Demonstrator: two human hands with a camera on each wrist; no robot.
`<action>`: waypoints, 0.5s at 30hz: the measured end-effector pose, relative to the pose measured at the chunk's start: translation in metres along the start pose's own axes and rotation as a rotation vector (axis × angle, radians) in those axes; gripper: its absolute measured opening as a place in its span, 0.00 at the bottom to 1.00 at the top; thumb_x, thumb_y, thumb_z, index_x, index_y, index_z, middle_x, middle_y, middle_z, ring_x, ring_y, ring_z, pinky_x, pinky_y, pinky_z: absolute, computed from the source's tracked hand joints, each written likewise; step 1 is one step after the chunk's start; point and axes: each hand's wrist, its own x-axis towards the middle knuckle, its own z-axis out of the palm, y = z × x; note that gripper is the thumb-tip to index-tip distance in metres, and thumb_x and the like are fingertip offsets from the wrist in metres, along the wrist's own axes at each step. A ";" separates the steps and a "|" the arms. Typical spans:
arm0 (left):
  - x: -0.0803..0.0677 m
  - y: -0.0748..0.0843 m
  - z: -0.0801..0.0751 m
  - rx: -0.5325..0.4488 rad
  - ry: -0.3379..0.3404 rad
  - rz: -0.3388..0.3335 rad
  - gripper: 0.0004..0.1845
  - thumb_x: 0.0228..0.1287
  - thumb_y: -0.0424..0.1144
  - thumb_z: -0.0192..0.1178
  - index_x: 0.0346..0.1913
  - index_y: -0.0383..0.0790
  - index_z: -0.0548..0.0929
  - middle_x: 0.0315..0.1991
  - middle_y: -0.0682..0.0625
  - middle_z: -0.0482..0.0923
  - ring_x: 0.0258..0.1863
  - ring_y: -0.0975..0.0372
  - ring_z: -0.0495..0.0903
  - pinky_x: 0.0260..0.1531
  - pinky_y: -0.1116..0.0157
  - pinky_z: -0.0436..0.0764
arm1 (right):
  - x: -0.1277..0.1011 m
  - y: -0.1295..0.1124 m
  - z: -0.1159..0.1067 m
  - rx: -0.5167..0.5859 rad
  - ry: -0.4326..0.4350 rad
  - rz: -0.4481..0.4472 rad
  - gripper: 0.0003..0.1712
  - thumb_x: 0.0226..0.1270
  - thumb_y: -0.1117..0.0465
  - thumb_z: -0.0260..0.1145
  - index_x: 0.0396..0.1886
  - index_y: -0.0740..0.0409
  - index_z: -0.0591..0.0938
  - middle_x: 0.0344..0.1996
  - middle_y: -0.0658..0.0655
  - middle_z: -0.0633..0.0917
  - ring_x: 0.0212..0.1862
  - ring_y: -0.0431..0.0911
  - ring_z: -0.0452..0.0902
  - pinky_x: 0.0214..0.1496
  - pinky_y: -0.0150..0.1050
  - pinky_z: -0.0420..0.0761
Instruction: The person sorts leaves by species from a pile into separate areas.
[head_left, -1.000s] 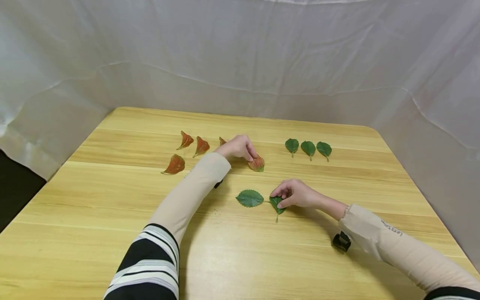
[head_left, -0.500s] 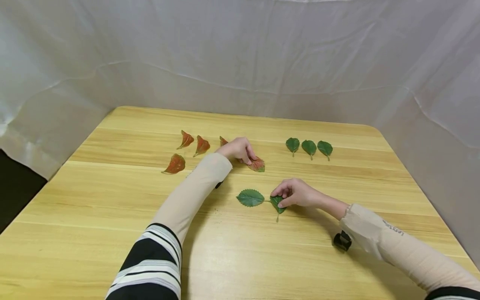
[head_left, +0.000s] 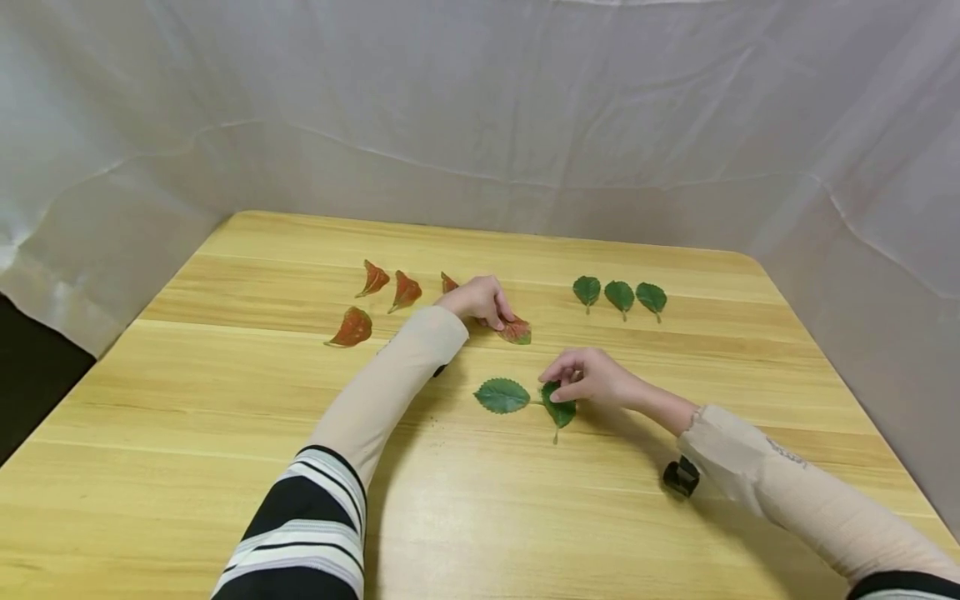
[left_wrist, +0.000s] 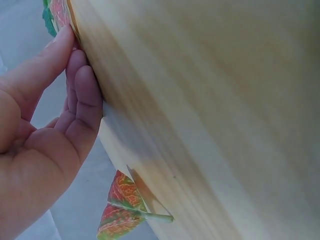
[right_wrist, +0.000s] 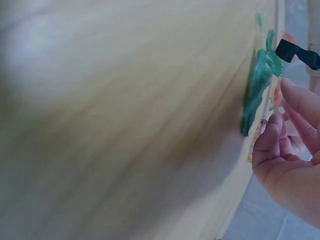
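My left hand reaches across the wooden table, its fingertips resting on a red-green leaf. In the left wrist view that hand lies with fairly straight fingers against the tabletop, the leaf at their tips. My right hand pinches the upper edge of a small green leaf between thumb and forefinger. The right wrist view shows this leaf edge-on beside the curled fingers. A larger green leaf lies just to its left.
Red leaves lie at the back left, another behind my left hand. Three green leaves form a row at the back right. White cloth walls surround the table. A black strap hangs at my right wrist.
My right hand has risen slightly and shifted back, uncovering more of the small green leaf. The left hand and its leaf have barely moved.
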 end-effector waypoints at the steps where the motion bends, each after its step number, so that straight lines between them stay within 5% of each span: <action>1: 0.000 0.000 0.000 -0.001 0.000 -0.001 0.10 0.47 0.26 0.66 0.35 0.37 0.86 0.33 0.48 0.83 0.17 0.67 0.71 0.21 0.72 0.73 | 0.002 -0.001 0.000 -0.004 0.007 -0.014 0.12 0.49 0.71 0.68 0.37 0.68 0.82 0.31 0.58 0.80 0.30 0.43 0.73 0.34 0.36 0.75; 15: -0.001 0.001 0.000 -0.016 -0.015 -0.010 0.10 0.47 0.27 0.66 0.35 0.37 0.86 0.34 0.48 0.82 0.18 0.66 0.71 0.23 0.70 0.74 | 0.021 -0.015 0.013 0.045 -0.081 -0.120 0.13 0.48 0.73 0.68 0.37 0.70 0.82 0.35 0.61 0.80 0.36 0.51 0.77 0.37 0.37 0.78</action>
